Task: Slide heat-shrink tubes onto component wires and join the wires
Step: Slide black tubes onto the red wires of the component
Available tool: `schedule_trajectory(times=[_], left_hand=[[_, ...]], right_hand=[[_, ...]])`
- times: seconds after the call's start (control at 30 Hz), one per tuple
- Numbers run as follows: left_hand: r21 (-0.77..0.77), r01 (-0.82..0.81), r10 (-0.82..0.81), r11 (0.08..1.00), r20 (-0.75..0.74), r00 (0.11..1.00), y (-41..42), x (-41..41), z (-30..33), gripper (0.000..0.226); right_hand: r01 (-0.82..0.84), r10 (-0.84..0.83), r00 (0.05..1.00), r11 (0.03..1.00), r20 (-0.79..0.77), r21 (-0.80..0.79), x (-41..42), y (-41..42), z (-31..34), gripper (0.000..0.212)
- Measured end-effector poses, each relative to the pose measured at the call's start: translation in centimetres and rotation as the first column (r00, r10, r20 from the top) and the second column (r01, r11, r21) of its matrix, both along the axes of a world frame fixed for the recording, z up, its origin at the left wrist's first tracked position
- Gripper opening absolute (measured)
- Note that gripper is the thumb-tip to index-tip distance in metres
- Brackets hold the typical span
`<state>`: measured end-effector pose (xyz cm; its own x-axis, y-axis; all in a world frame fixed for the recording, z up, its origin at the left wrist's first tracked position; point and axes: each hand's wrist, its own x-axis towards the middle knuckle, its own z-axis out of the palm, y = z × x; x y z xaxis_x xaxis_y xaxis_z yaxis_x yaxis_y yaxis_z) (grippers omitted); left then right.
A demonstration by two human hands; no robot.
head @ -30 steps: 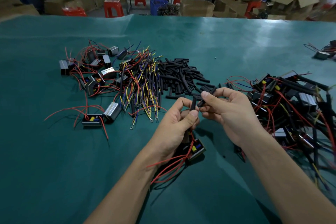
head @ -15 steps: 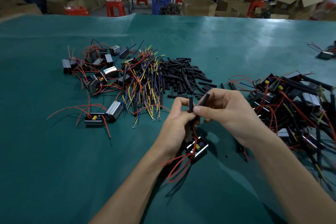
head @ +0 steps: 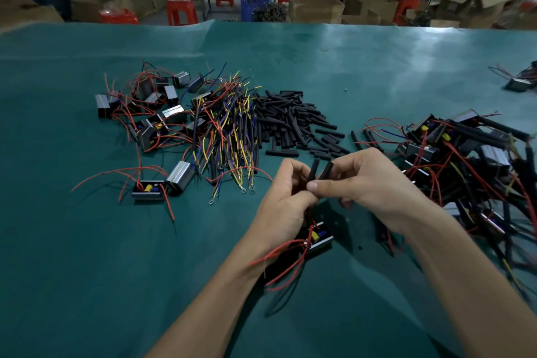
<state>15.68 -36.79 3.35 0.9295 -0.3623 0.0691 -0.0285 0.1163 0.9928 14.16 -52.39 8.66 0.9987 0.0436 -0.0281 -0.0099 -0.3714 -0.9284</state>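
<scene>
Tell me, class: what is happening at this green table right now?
A person is assembling small wired parts by hand. The left hand and right hand meet over the table, each pinching a black heat-shrink tube that stands up between the fingers. A component with red wires hangs under the left hand. Further back lie a pile of loose tubes, a bundle of coloured wires and untouched components. A tangled heap of parts sits to the right.

No text, label, brand, number or sign is legible anywhere in the scene; any print on the far cardboard boxes [head: 315,9] is too blurred to make out.
</scene>
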Motion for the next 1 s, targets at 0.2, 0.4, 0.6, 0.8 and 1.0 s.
schedule_trajectory(times=[0.2, 0.4, 0.6, 0.8, 1.0], left_hand=[[0.017, -0.021, 0.021, 1.000, -0.009, 1.000, -0.2, 0.1, 0.1, 0.024], [0.056, -0.087, 0.081, 0.995, 0.098, 0.992, -0.4, -0.3, 0.4, 0.021], [0.130, -0.143, 0.126, 0.981, 0.125, 0.984, -0.4, -0.4, 0.0, 0.011], [0.166, -0.133, 0.106, 0.977, 0.159, 0.982, -0.3, -0.6, -0.1, 0.007], [0.135, -0.145, 0.107, 0.980, 0.256, 0.961, -0.4, -0.8, 0.4, 0.009]], right_hand=[[0.023, -0.038, 0.996, 0.982, 0.078, 0.190, -0.2, -1.3, 1.2, 0.026], [0.078, -0.098, 0.975, 0.992, 0.201, 0.103, -0.1, -1.4, 1.0, 0.009], [0.062, -0.083, 0.987, 0.987, 0.136, 0.147, -0.1, -0.9, 0.8, 0.006], [0.036, -0.055, 0.994, 0.980, 0.091, 0.195, -0.2, -0.7, 0.8, 0.011], [0.074, -0.094, 0.986, 0.986, 0.138, 0.147, 0.0, -1.0, 0.7, 0.005]])
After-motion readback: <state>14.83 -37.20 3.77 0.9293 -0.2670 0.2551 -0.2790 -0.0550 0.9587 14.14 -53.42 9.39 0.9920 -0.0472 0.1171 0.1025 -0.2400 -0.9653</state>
